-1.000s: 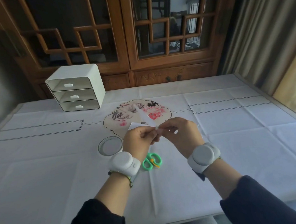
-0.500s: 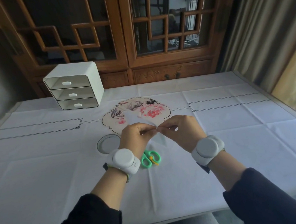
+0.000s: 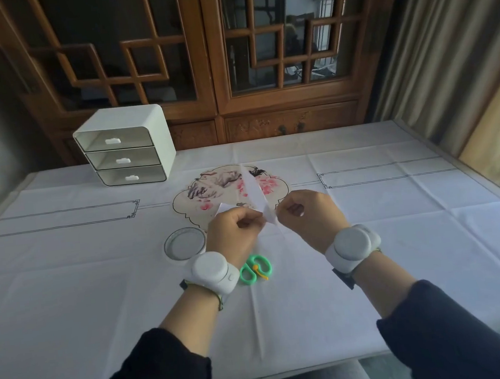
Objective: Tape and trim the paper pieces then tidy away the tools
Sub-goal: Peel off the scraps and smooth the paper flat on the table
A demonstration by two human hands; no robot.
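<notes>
Left hand (image 3: 237, 230) and right hand (image 3: 310, 214) pinch white paper (image 3: 257, 199) above counter (image 3: 371, 238). Keep edges aligned, taut; scissors (image 3: 255, 269) lie near.

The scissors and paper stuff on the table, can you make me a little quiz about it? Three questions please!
1. True or false: the green scissors are in a hand.
2. What do the left hand and right hand pinch between them?
A. white paper
B. a drawer
C. the tape roll
3. How many drawers has the white drawer unit?

Key
1. False; they lie on the tablecloth.
2. A, the white paper; the tape roll lies flat beside the left hand.
3. Three.
</notes>
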